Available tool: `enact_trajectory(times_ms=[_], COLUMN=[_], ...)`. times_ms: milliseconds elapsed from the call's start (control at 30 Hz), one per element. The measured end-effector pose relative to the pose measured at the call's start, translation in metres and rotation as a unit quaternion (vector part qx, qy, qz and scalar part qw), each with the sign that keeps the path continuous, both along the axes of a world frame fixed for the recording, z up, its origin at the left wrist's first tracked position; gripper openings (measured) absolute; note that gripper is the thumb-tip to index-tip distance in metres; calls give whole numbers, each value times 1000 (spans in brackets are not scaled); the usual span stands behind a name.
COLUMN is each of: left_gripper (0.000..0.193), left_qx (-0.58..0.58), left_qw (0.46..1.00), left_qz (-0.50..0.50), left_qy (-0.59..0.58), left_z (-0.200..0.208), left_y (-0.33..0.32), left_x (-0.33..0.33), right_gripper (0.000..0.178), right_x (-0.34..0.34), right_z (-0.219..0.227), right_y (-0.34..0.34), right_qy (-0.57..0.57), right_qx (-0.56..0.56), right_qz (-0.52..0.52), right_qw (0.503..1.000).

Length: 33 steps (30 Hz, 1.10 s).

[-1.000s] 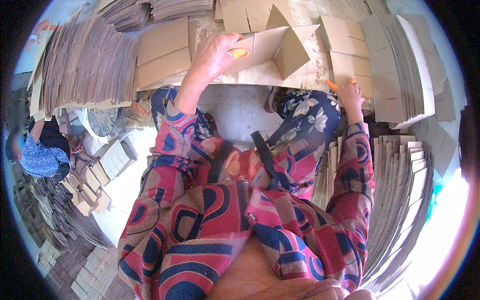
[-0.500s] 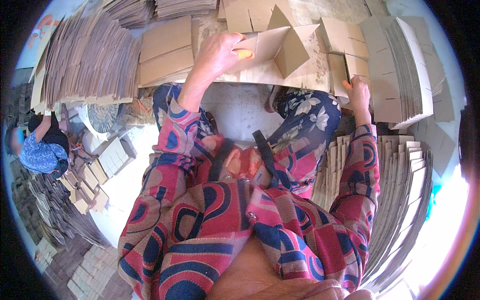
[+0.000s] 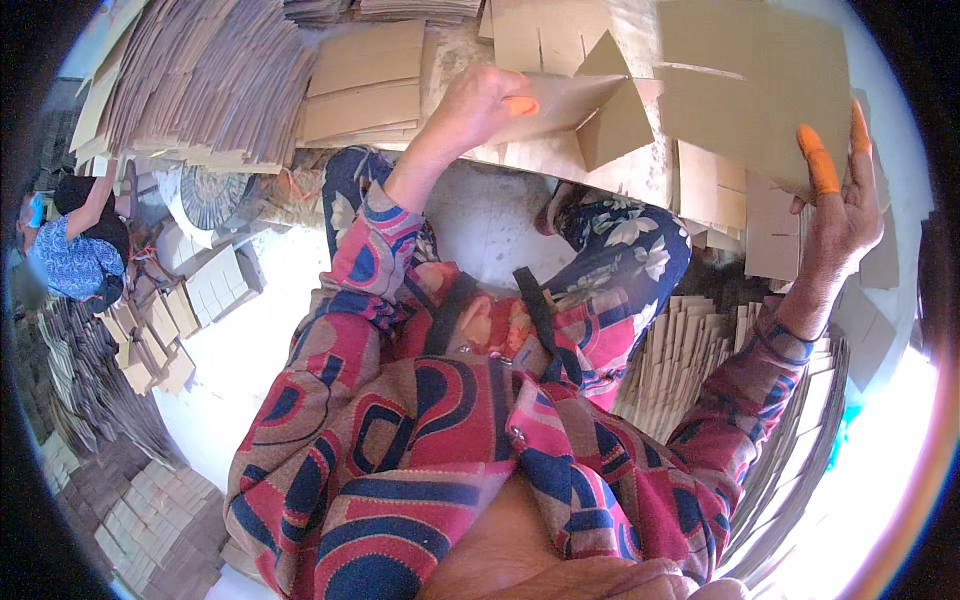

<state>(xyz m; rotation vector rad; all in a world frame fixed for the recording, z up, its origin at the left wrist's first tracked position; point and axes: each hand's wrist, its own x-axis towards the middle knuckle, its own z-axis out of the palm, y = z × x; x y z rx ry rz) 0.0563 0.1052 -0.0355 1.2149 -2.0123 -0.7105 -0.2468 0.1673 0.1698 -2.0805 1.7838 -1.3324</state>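
The left hand (image 3: 497,100) pinches the standing cardboard (image 3: 572,100), which extends rightward from its grip; the right hand (image 3: 843,215) grasps a slotted sheet (image 3: 755,95) beyond its palm, best held lightly and unbent.

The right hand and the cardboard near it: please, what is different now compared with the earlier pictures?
The right hand has moved to the right, away from the low stack it was touching, and now holds up a slotted cardboard sheet taken from there. The left hand stayed closed on the crossed cardboard pieces, which still stand together.
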Motion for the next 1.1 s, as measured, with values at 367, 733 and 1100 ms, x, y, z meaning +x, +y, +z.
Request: enact_trajectory(times_ms=[367,733,1100], left_gripper=[23,22,17], left_qx=[-68,-65,-75], left_qw=[997,998,997], left_qz=[4,-2,0], left_qy=[-23,-3,-30], left_z=[15,7,8], left_y=[8,2,-1], left_x=[-4,-1,-8], right_gripper=[50,53,73], right_x=[28,41,72], right_z=[-23,-29,-128], right_y=[-48,-65,-58], right_qy=[-1,24,231], right_qx=[55,88,193], right_qz=[172,241,224], right_qw=[984,966,927])
